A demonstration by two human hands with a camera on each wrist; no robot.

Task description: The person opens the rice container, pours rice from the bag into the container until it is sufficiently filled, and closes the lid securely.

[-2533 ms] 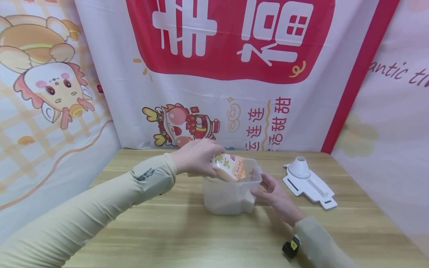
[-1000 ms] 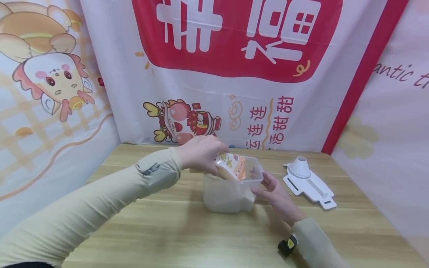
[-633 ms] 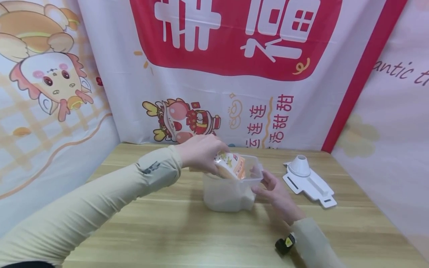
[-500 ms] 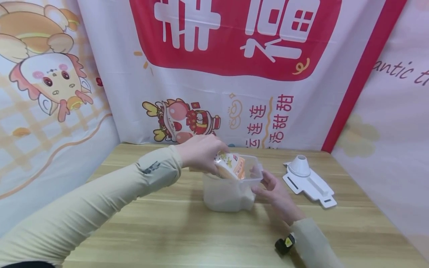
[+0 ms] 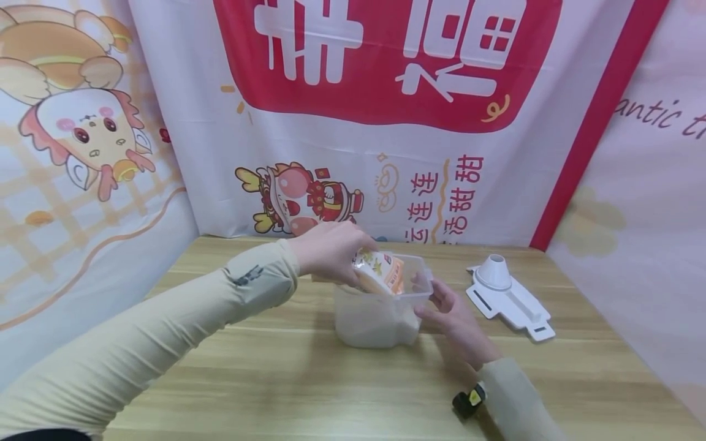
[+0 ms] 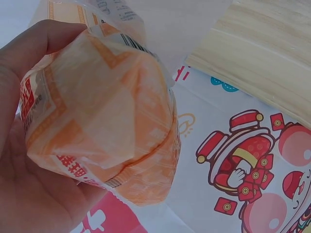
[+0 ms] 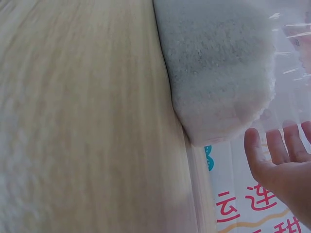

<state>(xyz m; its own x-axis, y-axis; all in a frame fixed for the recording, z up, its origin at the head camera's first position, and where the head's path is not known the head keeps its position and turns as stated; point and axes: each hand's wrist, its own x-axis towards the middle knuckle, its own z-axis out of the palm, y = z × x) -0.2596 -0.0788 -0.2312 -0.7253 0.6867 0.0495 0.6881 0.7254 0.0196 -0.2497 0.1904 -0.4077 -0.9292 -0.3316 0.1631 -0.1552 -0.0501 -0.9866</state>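
Observation:
My left hand (image 5: 333, 248) grips a clear-and-orange printed plastic rice bag (image 5: 380, 274), tilted down to the right over the mouth of a translucent plastic container (image 5: 380, 324). In the left wrist view the thumb and palm wrap the crumpled end of the bag. The container stands upright on the table; through its wall, white rice (image 7: 221, 73) shows in the right wrist view. At the container's right end, my right hand (image 5: 455, 321) holds its side, thumb in front and fingers farther back. The bag's mouth is hidden.
A white plastic lid with a cone-shaped spout (image 5: 510, 297) lies on the wooden table (image 5: 265, 380), right of the container. Printed cloths (image 5: 309, 153) hang along the back and sides. A black wrist device (image 5: 469, 401) is by the right sleeve.
Since the earliest frame, my left hand and the bag have shifted slightly right, the bag tipping a little lower. The white heap in the container looks higher. My right hand stays in place.

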